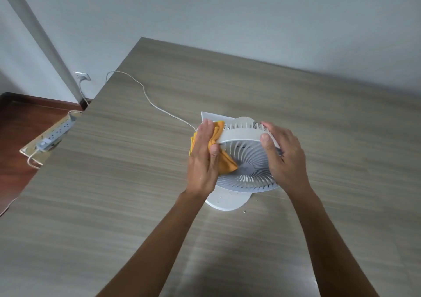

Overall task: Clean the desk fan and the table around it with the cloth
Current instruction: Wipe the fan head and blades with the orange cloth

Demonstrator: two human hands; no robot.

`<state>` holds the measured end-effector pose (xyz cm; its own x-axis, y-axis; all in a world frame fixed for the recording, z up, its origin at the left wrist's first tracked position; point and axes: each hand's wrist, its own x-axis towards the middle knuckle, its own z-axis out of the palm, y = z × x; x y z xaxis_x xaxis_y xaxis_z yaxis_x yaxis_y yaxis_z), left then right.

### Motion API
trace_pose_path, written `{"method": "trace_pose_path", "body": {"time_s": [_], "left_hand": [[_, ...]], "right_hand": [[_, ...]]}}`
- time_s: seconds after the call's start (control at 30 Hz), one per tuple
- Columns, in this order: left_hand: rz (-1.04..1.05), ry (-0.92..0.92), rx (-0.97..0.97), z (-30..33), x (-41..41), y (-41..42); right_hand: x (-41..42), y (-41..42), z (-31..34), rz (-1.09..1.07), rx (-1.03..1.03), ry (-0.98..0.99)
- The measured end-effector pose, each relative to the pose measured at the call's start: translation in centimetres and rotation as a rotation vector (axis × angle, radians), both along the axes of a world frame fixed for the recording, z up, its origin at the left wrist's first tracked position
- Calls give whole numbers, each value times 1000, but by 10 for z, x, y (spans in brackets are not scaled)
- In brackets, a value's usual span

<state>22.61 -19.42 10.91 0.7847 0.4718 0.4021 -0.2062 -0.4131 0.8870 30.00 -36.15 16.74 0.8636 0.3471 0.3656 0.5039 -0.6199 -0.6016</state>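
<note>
A white desk fan (245, 160) stands on its round base on the wood-grain table (136, 182), its grille tilted up toward me. My left hand (204, 160) holds an orange cloth (224, 160) against the left rim of the fan head, thumb over the cloth on the grille. My right hand (284, 157) grips the right rim of the fan head, thumb on the front edge and fingers behind it.
The fan's white cord (145, 93) runs left across the table and over its edge. A power strip (54, 134) lies on a board on the floor at the left, below a wall socket (82, 76). A white crumb (244, 211) lies beside the base.
</note>
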Motion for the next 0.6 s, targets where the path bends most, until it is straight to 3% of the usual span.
{"method": "trace_pose_path", "body": {"time_s": [0.13, 0.23, 0.3, 0.47, 0.6], "left_hand": [[33, -67, 443, 31, 17, -13], [41, -99, 592, 27, 21, -6], [30, -69, 521, 10, 15, 3], [96, 109, -39, -28, -12, 0], [98, 54, -122, -20, -12, -5]], "right_hand": [[2, 0, 2, 10, -24, 11], [0, 2, 3, 14, -8, 39], [-2, 2, 3, 10, 5, 41], [-2, 4, 1, 7, 8, 33], [-2, 1, 0, 6, 8, 19]]}}
